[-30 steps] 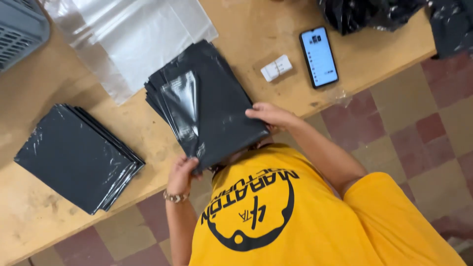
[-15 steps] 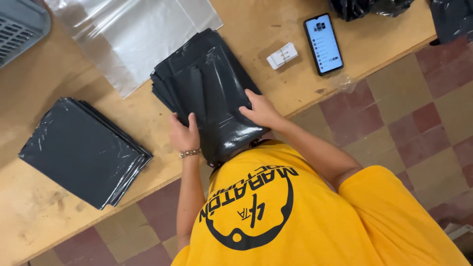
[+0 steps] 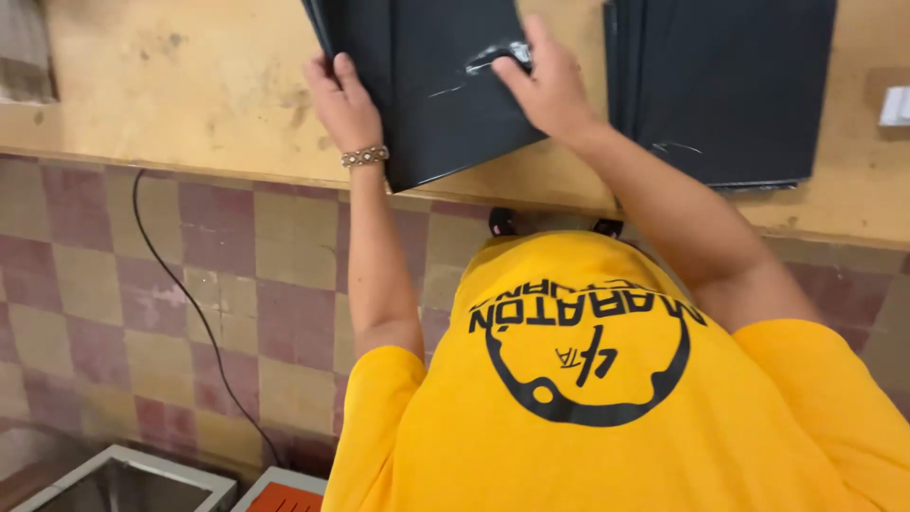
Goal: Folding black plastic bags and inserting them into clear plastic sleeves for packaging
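Observation:
A stack of black plastic bags [image 3: 427,95] lies on the wooden table [image 3: 190,85], with its near corner hanging over the table's front edge. My left hand [image 3: 343,102], which wears a bead bracelet, grips the stack's left edge. My right hand [image 3: 548,83] lies on top of the stack beside a shiny crease, fingers spread on the plastic. A second stack of black bags [image 3: 730,85] sits just to the right, apart from both hands. My yellow shirt with a black print [image 3: 588,379] fills the lower part of the view.
A small white object [image 3: 897,104] lies at the table's right edge of view. A black cable [image 3: 190,303] runs down across the checked tile floor. A metal box [image 3: 123,485] and an orange-topped item [image 3: 284,498] sit at the bottom left.
The view has come much closer and dropped toward the table's front edge. My left hand went from below the stack up to its left edge, and my right hand now lies on top of it.

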